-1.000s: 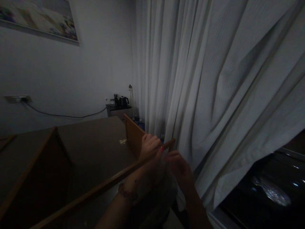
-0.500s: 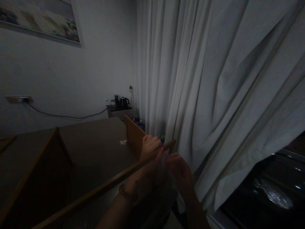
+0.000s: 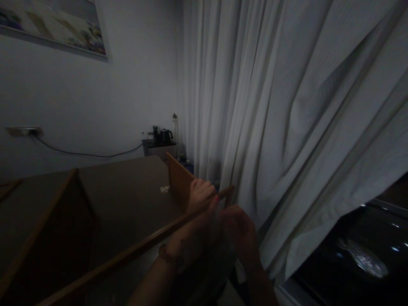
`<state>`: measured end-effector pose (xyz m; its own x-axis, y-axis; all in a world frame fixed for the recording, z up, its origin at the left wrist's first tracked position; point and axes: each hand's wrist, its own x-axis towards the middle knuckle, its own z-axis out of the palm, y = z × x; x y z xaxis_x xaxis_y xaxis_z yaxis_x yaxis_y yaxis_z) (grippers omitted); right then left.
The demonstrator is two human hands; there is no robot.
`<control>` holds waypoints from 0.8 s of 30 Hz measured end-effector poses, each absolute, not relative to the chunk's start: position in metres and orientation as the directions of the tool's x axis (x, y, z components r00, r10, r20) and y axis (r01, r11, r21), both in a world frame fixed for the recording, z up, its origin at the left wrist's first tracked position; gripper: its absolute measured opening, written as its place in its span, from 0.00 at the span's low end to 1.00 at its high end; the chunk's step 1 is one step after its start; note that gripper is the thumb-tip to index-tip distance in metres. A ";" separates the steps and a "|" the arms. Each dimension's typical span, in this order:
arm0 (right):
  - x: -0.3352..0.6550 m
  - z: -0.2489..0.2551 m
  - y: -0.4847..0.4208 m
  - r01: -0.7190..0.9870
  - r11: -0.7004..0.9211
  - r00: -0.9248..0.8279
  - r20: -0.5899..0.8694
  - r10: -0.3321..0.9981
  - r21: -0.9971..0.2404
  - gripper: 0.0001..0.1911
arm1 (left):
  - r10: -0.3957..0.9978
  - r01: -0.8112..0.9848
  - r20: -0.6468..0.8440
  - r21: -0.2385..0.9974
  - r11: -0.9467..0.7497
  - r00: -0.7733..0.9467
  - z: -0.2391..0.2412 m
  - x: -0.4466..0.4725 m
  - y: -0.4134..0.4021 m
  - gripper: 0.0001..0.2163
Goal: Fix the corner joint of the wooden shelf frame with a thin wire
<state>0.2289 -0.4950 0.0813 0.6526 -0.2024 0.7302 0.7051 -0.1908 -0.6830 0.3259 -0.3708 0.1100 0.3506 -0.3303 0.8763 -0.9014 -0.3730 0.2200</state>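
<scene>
The room is dim. My left hand (image 3: pixel 200 199) is curled over the near rim of a brown wooden panel unit (image 3: pixel 127 199), close to its right corner, with the fingers wrapped over the top edge. My right hand (image 3: pixel 237 231) hovers just right of that corner, fingers bent inward near the left thumb; whether it holds anything is lost in the dark. A beaded bracelet (image 3: pixel 167 257) sits on my left wrist. White curtain folds (image 3: pixel 287 106) hang directly behind both hands.
A small cabinet with a dark kettle (image 3: pixel 165 136) stands in the far corner. A cable (image 3: pixel 89 154) runs along the wall from a socket plate (image 3: pixel 22 131). A framed picture (image 3: pixel 54 25) hangs top left. A dark glossy surface (image 3: pixel 360 255) lies at the lower right.
My right hand has dropped slightly and its fingers have curled in closer to the left thumb. My left hand keeps its grip on the wooden edge.
</scene>
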 end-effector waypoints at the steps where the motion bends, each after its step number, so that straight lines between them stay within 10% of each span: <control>1: 0.228 0.082 -0.494 0.701 -0.200 0.651 0.729 -0.213 -0.685 0.08 | -0.346 -0.900 0.865 0.231 -0.371 0.364 0.111 0.325 -0.370 0.15; 24: 0.223 0.078 -0.485 0.569 -0.210 0.713 0.604 -0.355 -0.795 0.13 | -0.332 -0.908 0.878 0.225 -0.353 0.346 0.111 0.325 -0.372 0.15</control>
